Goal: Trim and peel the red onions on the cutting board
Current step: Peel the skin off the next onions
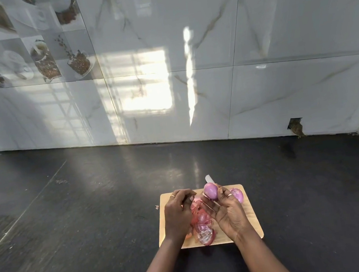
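Right hand point(227, 212) fingers hold peeled onion point(211, 191) upright at their tips; left hand point(179, 212) fingers curled loosely, empty, just left over skins point(203, 227).

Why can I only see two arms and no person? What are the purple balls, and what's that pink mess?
The camera sits on the person's head and looks down, so you see only their arms, as if through their eyes. There is no machine here, just two bare hands working at a dark counter by a shiny tiled wall. A wooden cutting board lies on it. The right hand holds up a peeled red onion in its fingertips, with a knife blade poking out behind it. Another peeled onion rests on the board. The left hand hovers over the pink mess, a pile of onion skins. I cannot tell whether its grip holds any.
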